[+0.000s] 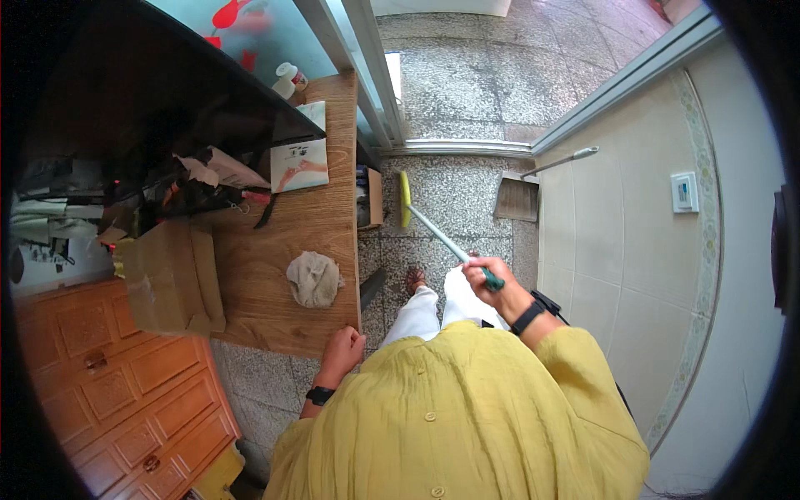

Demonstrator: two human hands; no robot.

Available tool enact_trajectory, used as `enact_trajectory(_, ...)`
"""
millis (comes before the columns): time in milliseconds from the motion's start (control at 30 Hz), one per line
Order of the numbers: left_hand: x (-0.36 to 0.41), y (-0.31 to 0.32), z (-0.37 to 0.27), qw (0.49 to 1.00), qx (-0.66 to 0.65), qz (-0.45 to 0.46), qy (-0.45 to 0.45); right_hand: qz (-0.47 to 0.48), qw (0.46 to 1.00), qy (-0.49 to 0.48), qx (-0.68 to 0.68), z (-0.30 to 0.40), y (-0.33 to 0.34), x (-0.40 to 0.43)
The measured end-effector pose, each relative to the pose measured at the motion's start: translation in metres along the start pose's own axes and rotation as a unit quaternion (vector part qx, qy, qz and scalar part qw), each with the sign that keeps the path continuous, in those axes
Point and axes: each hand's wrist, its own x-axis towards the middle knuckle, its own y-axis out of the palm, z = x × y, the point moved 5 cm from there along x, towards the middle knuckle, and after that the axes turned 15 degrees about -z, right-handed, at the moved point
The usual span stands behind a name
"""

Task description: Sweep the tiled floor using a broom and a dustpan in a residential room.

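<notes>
My right hand (pixel 490 281) is closed around the dark green grip of a floor mop or broom (pixel 437 232). Its pale shaft runs forward to a narrow yellow head (pixel 405 199) on the speckled floor; the exact kind of head is unclear. My left hand (pixel 344 351), fingers curled, is at the near corner of the wooden table (pixel 262 262), with nothing visible in it. A crumpled, greyish cloth (pixel 314 279) lies on the table ahead of this hand. Against the tiled wall on the right sits a long-handled dustpan (pixel 517 199).
On the table stand a cardboard box (pixel 169 275), a large dark screen (pixel 169 94), a printed booklet (pixel 300 165) and a white bottle (pixel 291 75). Another carton (pixel 374 197) is beside the table on the floor. A metal door track (pixel 459 148) crosses the floor ahead.
</notes>
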Motion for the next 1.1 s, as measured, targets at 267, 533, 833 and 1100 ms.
enact_trajectory(267,-0.002,0.000,-0.033,0.996,-0.011,-0.020,-0.084,0.084,0.986,-0.025,0.142,0.090,0.067,0.061)
enact_trajectory(533,0.032,0.016,-0.067,0.998,-0.034,0.007,-0.044,0.131,0.911,0.010,0.390,0.155,0.013,0.026)
enact_trajectory(833,0.067,0.031,-0.104,0.999,-0.009,0.045,-0.018,0.168,0.894,0.045,0.414,0.159,-0.050,-0.042)
enact_trajectory(1100,0.101,0.050,-0.134,0.996,0.033,0.073,0.037,0.033,0.941,-0.099,0.322,0.150,-0.100,-0.104)
